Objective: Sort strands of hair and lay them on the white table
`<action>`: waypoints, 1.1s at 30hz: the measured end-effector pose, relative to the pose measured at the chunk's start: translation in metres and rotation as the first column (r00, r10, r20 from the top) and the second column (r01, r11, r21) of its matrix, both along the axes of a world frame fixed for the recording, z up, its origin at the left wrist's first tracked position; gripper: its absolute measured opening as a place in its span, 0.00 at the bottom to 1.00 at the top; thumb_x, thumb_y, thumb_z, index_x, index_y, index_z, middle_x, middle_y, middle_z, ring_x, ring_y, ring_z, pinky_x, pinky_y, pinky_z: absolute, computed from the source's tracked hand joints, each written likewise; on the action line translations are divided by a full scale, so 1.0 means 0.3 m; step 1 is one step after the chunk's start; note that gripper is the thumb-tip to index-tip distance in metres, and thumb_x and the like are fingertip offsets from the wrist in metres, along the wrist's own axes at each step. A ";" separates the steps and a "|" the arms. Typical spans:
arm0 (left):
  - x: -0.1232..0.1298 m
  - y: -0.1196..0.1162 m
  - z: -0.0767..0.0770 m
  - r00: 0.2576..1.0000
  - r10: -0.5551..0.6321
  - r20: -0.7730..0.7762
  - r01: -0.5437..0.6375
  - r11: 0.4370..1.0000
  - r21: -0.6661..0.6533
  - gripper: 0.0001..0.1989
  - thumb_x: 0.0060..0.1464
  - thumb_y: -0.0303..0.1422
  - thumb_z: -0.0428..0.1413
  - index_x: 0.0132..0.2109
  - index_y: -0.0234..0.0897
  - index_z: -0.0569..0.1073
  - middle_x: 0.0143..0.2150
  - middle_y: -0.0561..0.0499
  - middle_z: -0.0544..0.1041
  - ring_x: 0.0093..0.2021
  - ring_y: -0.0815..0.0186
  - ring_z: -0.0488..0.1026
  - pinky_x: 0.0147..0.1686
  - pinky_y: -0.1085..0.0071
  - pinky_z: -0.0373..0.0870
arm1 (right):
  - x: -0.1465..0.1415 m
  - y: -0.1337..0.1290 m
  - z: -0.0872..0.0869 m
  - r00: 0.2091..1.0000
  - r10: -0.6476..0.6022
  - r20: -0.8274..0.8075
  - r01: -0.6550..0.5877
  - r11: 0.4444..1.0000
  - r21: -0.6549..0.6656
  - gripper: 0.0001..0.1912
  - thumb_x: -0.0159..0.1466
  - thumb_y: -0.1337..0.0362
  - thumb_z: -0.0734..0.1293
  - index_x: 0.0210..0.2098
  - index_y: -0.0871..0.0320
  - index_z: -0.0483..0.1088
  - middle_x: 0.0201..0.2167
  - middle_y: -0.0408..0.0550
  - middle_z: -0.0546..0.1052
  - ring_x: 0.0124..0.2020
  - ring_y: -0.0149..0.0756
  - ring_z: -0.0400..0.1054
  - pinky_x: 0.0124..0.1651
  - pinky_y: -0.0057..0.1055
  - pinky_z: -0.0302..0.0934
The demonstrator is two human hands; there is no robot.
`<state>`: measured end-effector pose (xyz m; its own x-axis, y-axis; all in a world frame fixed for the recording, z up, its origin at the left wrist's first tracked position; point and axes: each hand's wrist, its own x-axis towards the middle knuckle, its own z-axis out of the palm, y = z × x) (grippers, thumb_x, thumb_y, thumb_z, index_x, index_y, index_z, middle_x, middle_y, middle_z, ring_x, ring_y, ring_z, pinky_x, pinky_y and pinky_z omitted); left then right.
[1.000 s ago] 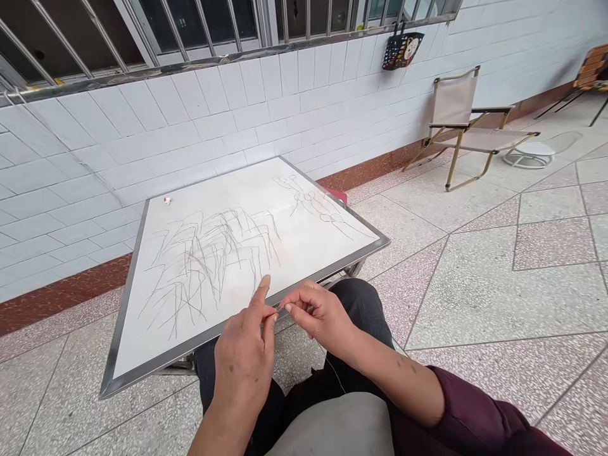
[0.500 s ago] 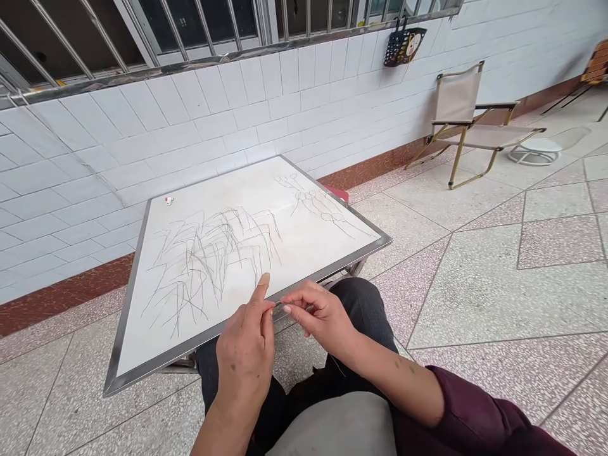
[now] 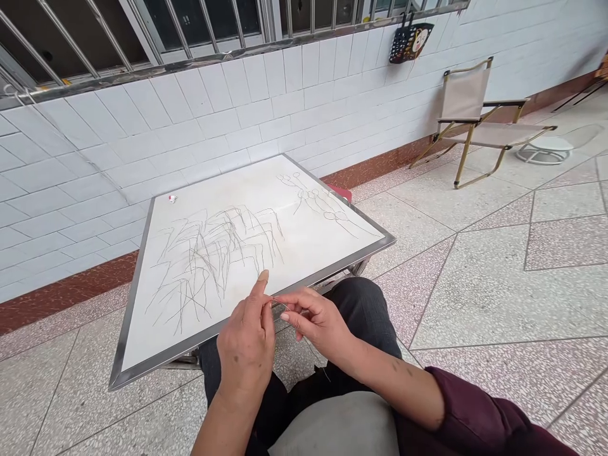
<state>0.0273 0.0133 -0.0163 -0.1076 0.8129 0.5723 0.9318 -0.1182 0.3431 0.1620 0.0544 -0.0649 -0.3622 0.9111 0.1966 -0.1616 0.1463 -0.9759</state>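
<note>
A thin dark wire [image 3: 286, 306] runs between my two hands at the front edge of the white table [image 3: 308, 250]. My left hand [image 3: 247, 332] pinches one end of it, with one finger pointing up. My right hand [image 3: 313, 316] is beside it, thumb and fingers closed on the wire, the fingertips of both hands nearly touching. Many bent thin wires [image 3: 228, 244] lie in a loose heap on the left and middle of the tabletop. Several wires with looped ends [image 3: 313, 196] lie near its far right edge.
A small white and red item [image 3: 172, 199] sits at the table's far left corner. Behind stands a tiled wall [image 3: 237, 114] with a barred window and a hanging black basket [image 3: 411, 43]. A folding chair [image 3: 465, 101] is at the right; my knees are under the table's front edge.
My right hand's fingertips have shifted slightly left, closer to my left hand, and its thumb sits lower, apart from the forefinger. The view has moved a little, so the table appears slightly farther right.
</note>
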 end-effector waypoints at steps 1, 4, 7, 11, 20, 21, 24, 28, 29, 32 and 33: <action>0.000 0.000 0.002 1.000 0.009 0.010 -0.009 1.000 -0.004 0.22 0.62 0.27 0.51 0.62 0.44 0.68 0.38 0.55 0.82 0.32 0.69 0.76 0.30 0.74 0.69 | -0.003 -0.001 -0.004 1.000 0.003 -0.018 -0.004 1.000 -0.031 0.14 0.62 0.59 0.69 0.48 0.51 0.74 0.32 0.41 0.68 0.23 0.25 0.63 0.23 0.24 0.67; 0.000 -0.004 0.009 0.999 0.029 0.033 -0.027 0.998 -0.050 0.23 0.63 0.27 0.50 0.63 0.44 0.67 0.40 0.54 0.82 0.34 0.69 0.78 0.30 0.74 0.69 | -0.011 -0.003 -0.016 0.998 -0.024 -0.058 0.018 0.995 -0.097 0.12 0.61 0.58 0.70 0.43 0.54 0.73 0.31 0.41 0.68 0.22 0.25 0.62 0.21 0.22 0.65; -0.008 -0.011 0.022 0.997 0.042 0.061 -0.032 0.987 -0.155 0.23 0.64 0.29 0.49 0.64 0.47 0.65 0.41 0.55 0.82 0.32 0.69 0.78 0.28 0.74 0.68 | -0.014 -0.003 -0.021 0.997 -0.050 -0.067 0.044 0.995 -0.093 0.11 0.60 0.56 0.71 0.39 0.55 0.73 0.31 0.42 0.68 0.23 0.26 0.63 0.21 0.22 0.65; -0.018 -0.017 0.048 0.986 0.033 0.163 0.013 0.963 -0.270 0.23 0.64 0.32 0.50 0.65 0.49 0.64 0.41 0.56 0.82 0.32 0.68 0.78 0.30 0.72 0.70 | -0.015 -0.001 -0.028 0.997 -0.049 -0.066 0.043 0.996 -0.080 0.12 0.61 0.55 0.71 0.39 0.55 0.74 0.30 0.42 0.68 0.24 0.27 0.63 0.21 0.23 0.66; -0.018 -0.003 0.082 0.876 0.054 0.479 0.106 0.948 -0.300 0.21 0.60 0.34 0.52 0.60 0.49 0.70 0.33 0.57 0.79 0.31 0.67 0.75 0.34 0.69 0.70 | -0.009 -0.008 -0.025 0.997 -0.082 0.013 0.079 0.988 0.130 0.08 0.65 0.58 0.67 0.40 0.51 0.76 0.34 0.46 0.72 0.25 0.29 0.65 0.22 0.26 0.67; -0.019 -0.003 0.083 0.875 0.059 0.480 0.105 0.946 -0.307 0.21 0.59 0.34 0.53 0.60 0.49 0.70 0.32 0.57 0.79 0.29 0.68 0.74 0.33 0.70 0.70 | -0.007 -0.008 -0.020 0.995 -0.093 0.035 0.085 0.981 0.175 0.07 0.66 0.58 0.67 0.40 0.51 0.77 0.33 0.46 0.72 0.25 0.30 0.65 0.23 0.27 0.67; -0.022 -0.002 0.086 0.876 0.064 0.478 0.099 0.946 -0.308 0.21 0.59 0.34 0.53 0.59 0.50 0.70 0.32 0.58 0.78 0.27 0.69 0.72 0.33 0.70 0.69 | -0.003 -0.005 -0.010 0.986 -0.141 0.088 0.105 0.939 0.328 0.07 0.67 0.61 0.66 0.40 0.51 0.77 0.31 0.46 0.75 0.29 0.33 0.68 0.31 0.31 0.68; -0.029 0.001 0.086 0.879 0.060 0.473 0.102 0.946 -0.308 0.21 0.58 0.34 0.53 0.58 0.49 0.71 0.31 0.58 0.79 0.27 0.69 0.72 0.33 0.70 0.69 | -0.005 -0.002 -0.011 0.982 -0.164 0.091 0.107 0.888 0.447 0.08 0.68 0.64 0.64 0.41 0.52 0.77 0.31 0.47 0.77 0.34 0.35 0.70 0.38 0.33 0.68; -0.032 0.004 0.086 0.878 0.061 0.476 0.103 0.945 -0.312 0.21 0.58 0.34 0.53 0.58 0.50 0.71 0.32 0.58 0.79 0.28 0.68 0.72 0.33 0.70 0.69 | -0.006 -0.002 -0.012 0.982 -0.159 0.100 0.100 0.893 0.438 0.08 0.68 0.64 0.65 0.41 0.52 0.77 0.31 0.47 0.77 0.34 0.35 0.70 0.38 0.33 0.68; -0.047 0.014 0.088 0.867 0.059 0.495 0.112 0.945 -0.307 0.21 0.58 0.36 0.54 0.58 0.50 0.71 0.33 0.57 0.79 0.30 0.68 0.74 0.36 0.69 0.70 | -0.009 -0.004 -0.020 0.986 -0.110 0.122 0.067 0.948 0.311 0.08 0.66 0.63 0.66 0.44 0.51 0.77 0.31 0.46 0.75 0.33 0.34 0.69 0.34 0.31 0.69; -0.052 0.018 0.089 0.864 0.059 0.500 0.111 0.946 -0.303 0.21 0.58 0.36 0.54 0.58 0.50 0.71 0.33 0.57 0.78 0.31 0.67 0.74 0.37 0.68 0.70 | -0.010 -0.004 -0.024 0.989 -0.086 0.118 0.053 0.966 0.254 0.09 0.66 0.62 0.67 0.45 0.51 0.76 0.32 0.45 0.74 0.32 0.34 0.69 0.31 0.29 0.69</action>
<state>0.0118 0.0187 0.0105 -0.2838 0.9448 0.1637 0.6234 0.0521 0.7802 0.1590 0.0531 -0.0721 -0.3363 0.8629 0.3773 -0.0199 0.3941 -0.9189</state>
